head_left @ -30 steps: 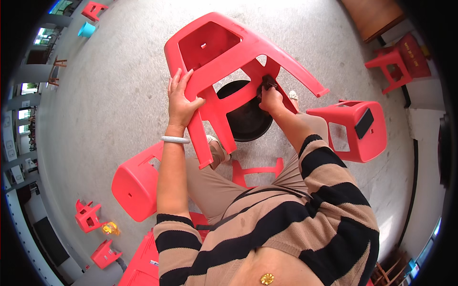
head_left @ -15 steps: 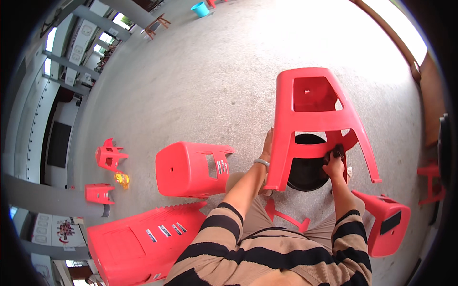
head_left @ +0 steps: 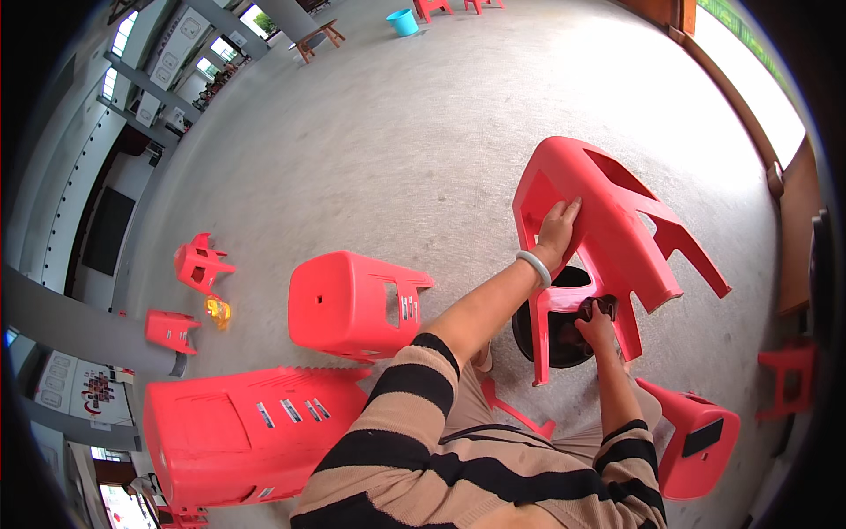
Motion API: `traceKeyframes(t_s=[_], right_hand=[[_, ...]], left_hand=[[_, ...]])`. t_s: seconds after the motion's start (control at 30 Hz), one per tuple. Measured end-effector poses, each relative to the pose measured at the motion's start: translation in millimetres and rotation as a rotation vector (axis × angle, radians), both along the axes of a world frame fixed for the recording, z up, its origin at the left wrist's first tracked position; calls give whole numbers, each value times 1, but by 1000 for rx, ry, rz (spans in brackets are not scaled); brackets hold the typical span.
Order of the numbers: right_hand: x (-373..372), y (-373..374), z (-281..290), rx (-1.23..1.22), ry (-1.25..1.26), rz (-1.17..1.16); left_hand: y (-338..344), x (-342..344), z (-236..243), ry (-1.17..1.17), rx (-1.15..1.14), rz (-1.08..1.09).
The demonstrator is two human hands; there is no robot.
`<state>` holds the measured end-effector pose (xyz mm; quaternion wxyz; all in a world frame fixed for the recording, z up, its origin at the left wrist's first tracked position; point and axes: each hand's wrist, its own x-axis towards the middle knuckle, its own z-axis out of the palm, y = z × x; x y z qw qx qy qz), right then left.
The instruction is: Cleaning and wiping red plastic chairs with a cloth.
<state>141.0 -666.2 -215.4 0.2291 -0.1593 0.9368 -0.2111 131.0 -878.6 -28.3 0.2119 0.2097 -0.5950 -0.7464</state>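
A red plastic stool [head_left: 610, 231] is tilted in front of me, its legs pointing toward me and to the right. My left hand [head_left: 555, 236], with a pale bracelet at the wrist, grips its side panel, fingers lying against the red plastic. Closed on a dark, bunched cloth [head_left: 601, 306], my right hand [head_left: 597, 331] is at the stool's lower legs. A round black basin [head_left: 523, 337] stands on the floor beneath the stool, partly hidden by its legs.
A red stool [head_left: 344, 304] lies on its side at left, above a long red stack of stools [head_left: 238, 436]. Another red stool [head_left: 705, 441] lies by my right knee. Farther off are small stools [head_left: 201, 264], a yellow bag [head_left: 218, 311], a turquoise bucket [head_left: 403, 23] and a wooden bench [head_left: 320, 40].
The held stool has turned, so its side panel now faces me more. My left hand has moved up from its leg to the panel. My right hand with the cloth has shifted slightly lower and left.
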Motion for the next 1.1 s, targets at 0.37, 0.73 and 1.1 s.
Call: traceKeyframes(t_s=[0.37,0.73,1.1], right_hand=[[53,-29,1,-262,-190,207],[68,-13,-22,-119,-111,137],[66,25,-13,-241,-279,121]], left_hand=[[31,-46,80,-454,-454,-495],[47,-32,32,-288,-1267,-810],[13,33,25,-322,-1530,-588]])
